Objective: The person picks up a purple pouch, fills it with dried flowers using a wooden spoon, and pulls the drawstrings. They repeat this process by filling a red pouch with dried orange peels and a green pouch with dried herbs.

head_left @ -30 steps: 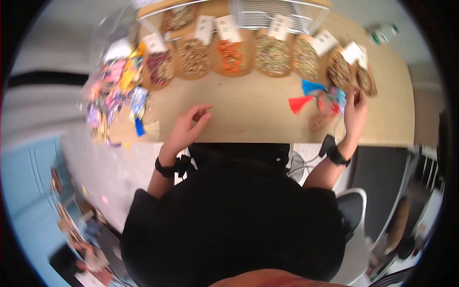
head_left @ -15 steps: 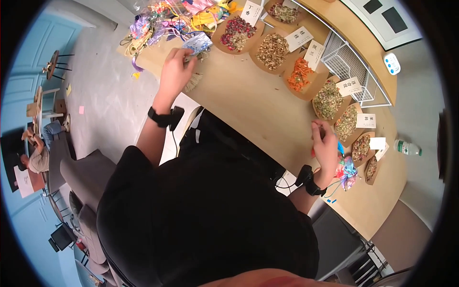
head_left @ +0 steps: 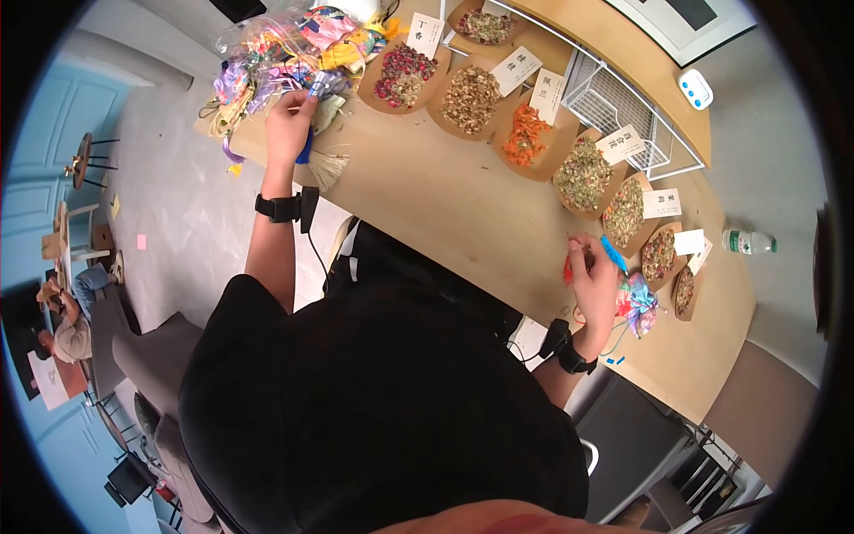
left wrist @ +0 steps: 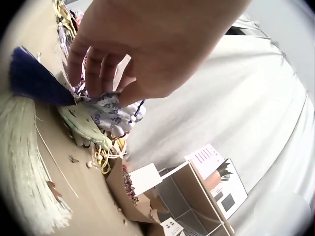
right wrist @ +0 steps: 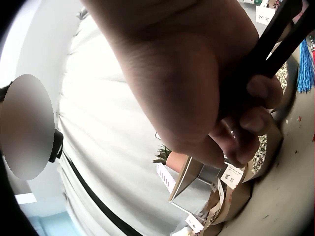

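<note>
Pouch (left wrist: 106,112), patterned blue on white, sits in my left hand (head_left: 286,133) at the left end of the table (head_left: 418,178), just beside the pile of bright bags (head_left: 329,28). Thumb and fingers pinch it narrowly. I judge it light and soft, more likely to crumple than slip; the gathered cloth looks the safest hold (better than the navy tassel (left wrist: 39,81), whose threads could snag or splay).

My right hand (head_left: 594,289) has its fingers curled round a dark two-pronged tool (right wrist: 278,37), near the bright blue tassel (right wrist: 305,69). I can't tell what kind it is; the palm hides one end and the frame cuts off the other. The left fingers cover part of the cloth, so I can't tell whether it is filled or touches the wood.
</note>
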`<state>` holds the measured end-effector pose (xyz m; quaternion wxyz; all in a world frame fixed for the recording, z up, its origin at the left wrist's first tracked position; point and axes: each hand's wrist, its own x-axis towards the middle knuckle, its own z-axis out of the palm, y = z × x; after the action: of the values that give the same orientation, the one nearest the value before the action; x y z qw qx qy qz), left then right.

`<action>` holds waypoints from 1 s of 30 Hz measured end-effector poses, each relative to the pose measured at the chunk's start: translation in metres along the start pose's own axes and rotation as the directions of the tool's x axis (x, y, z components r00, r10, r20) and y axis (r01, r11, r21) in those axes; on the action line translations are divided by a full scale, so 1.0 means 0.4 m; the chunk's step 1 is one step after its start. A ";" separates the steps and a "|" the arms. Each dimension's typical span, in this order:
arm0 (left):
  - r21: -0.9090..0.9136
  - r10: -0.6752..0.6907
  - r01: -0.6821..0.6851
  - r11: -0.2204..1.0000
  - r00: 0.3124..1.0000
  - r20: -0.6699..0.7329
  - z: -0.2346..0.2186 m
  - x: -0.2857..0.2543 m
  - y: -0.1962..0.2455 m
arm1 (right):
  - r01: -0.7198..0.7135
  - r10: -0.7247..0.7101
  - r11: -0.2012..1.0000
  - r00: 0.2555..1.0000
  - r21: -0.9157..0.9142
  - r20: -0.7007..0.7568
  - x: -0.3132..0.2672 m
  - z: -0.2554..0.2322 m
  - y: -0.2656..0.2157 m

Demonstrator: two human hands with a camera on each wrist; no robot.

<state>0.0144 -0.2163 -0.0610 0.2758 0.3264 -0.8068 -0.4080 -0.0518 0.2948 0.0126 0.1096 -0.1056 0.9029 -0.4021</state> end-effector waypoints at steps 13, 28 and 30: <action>-0.573 0.268 -0.128 0.810 0.949 0.167 -0.024 -0.156 0.279 | 0.188 -0.174 0.971 0.979 0.145 -0.105 0.018 0.040 -0.092; -0.701 0.432 0.132 0.701 0.703 0.565 0.148 -0.295 0.447 | 0.446 -0.456 0.863 0.890 0.237 -0.017 0.039 0.056 -0.295; -0.657 0.285 0.112 0.746 0.837 0.466 0.177 -0.319 0.445 | 0.436 -0.435 0.874 0.899 0.214 -0.054 0.043 0.072 -0.282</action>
<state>-0.0086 -0.0057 0.0292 0.1542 0.0395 -0.6681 -0.7268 -0.0484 0.1959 0.0766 0.0253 -0.2920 0.8060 -0.5143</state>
